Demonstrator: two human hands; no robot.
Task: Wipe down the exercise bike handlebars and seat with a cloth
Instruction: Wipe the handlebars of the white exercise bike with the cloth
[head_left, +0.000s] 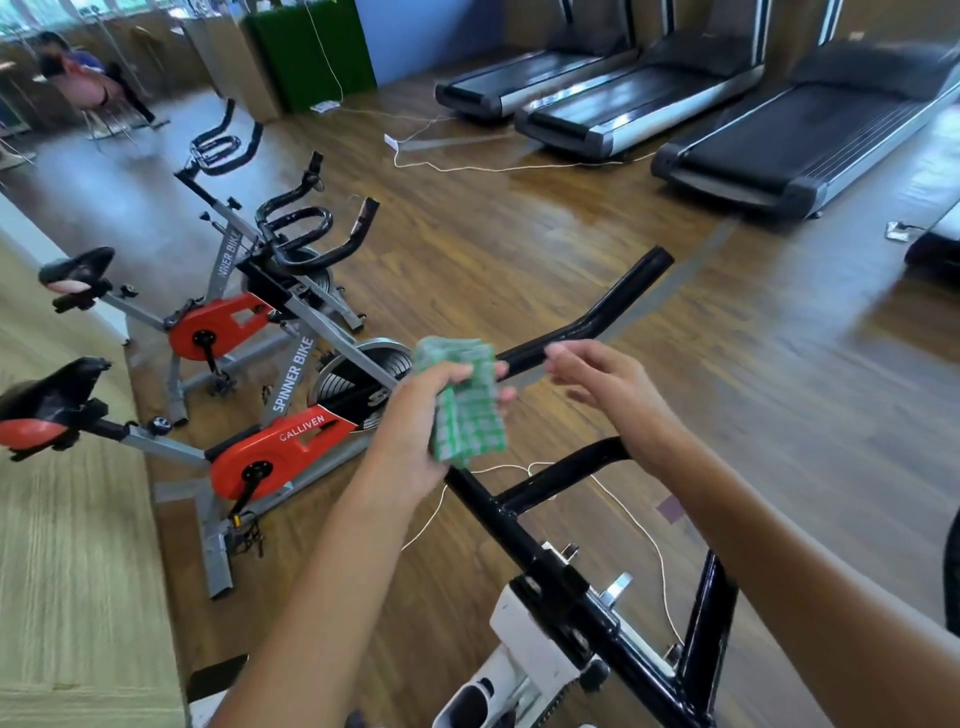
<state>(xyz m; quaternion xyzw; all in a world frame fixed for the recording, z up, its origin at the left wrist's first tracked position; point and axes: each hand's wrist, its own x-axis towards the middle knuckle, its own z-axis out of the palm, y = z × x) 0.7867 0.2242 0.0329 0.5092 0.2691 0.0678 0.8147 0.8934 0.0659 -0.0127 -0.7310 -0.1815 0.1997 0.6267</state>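
A folded green-and-white checked cloth (467, 405) is gripped in my left hand (415, 421), held above the black handlebars (587, 325) of the exercise bike in front of me. My right hand (602, 384) hovers just right of the cloth, fingers loosely bent, holding nothing, close over the handlebar's far bar. The handlebar's near loop and stem (524, 530) run down to the white bike frame (524, 654). This bike's seat is out of view.
Two red-and-grey spinner bikes (270, 447) (218, 327) stand to the left. Treadmills (800, 140) line the back right. A thin white cable (623, 514) trails across the wooden floor. A person (78, 73) sits far back left. A beige mat (67, 519) lies at left.
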